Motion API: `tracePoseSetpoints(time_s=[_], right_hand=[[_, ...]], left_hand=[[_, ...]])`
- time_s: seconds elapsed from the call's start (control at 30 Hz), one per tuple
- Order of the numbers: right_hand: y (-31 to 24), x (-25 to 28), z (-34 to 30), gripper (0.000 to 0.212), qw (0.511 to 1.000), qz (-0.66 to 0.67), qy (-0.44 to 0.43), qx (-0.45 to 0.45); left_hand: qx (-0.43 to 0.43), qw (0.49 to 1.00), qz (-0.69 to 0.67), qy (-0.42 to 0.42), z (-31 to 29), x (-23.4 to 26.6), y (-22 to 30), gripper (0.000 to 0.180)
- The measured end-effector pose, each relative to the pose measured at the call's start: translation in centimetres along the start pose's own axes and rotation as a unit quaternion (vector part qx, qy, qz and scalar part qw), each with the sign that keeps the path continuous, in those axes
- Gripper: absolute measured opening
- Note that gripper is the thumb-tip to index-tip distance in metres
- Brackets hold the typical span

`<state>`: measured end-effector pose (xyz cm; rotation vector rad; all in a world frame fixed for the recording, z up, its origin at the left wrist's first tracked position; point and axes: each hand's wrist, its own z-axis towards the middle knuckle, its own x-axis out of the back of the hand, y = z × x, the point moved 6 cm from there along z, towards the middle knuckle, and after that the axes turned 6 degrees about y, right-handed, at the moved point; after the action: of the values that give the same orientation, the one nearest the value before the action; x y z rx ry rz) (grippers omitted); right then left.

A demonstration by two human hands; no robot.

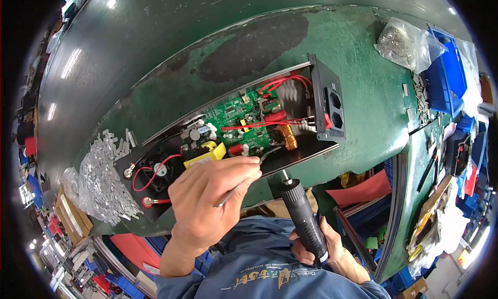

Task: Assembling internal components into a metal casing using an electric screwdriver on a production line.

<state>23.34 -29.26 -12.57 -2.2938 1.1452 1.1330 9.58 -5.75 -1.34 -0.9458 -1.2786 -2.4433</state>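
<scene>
An open black metal case [328, 99] lies slantwise across the green bench, its socketed end panel at the right. Inside it I see a green circuit board [231, 113], red wires, a copper coil [288, 136] and a yellow-wrapped transformer [207, 155]. My left hand [207, 203] is closed around slim metal tweezers [265, 154], whose tip reaches into the case by its near wall. In my right hand [334, 249] is a black electric screwdriver [305, 216]. Its bit points at the outside of the near wall; whether it touches a screw is too small to tell.
Left of the case, small silver metal pieces [106, 177] spill from a clear bag. A black fan [161, 172] sits at the case's left end. At the far right are a bag of small hardware [400, 44] and blue bins [448, 73]. A drawer frame [397, 211] stands below the bench edge.
</scene>
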Motion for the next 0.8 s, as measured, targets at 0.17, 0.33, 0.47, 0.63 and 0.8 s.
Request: tracePoseSetpoints(time_s=[0.17, 0.33, 0.47, 0.63, 0.8], right_hand=[[-0.5, 0.1, 0.4, 0.106, 0.977, -0.189, 0.083, 0.055], [-1.0, 0.0, 0.2, 0.105, 0.96, -0.257, 0.08, 0.081], [-1.0, 0.0, 0.1, 0.096, 0.95, -0.273, 0.119, 0.094], [-1.3, -0.9, 0.0, 0.094, 0.94, -0.3, 0.131, 0.1], [-0.6, -0.2, 0.1, 0.1, 0.937, -0.304, 0.138, 0.101]], left_hand=[[0.016, 1.0, 0.001, -0.013, 0.1, -0.1, 0.1, 0.017], [0.006, 1.0, -0.005, -0.011, -0.1, 0.0, 0.3, 0.02], [0.037, 0.997, -0.06, 0.014, 0.1, 0.6, 0.7, 0.011], [0.01, 0.993, 0.099, -0.06, 1.1, 1.9, 2.9, 0.027], [-0.049, 0.946, 0.249, -0.202, 0.8, -1.7, 1.9, 0.037]])
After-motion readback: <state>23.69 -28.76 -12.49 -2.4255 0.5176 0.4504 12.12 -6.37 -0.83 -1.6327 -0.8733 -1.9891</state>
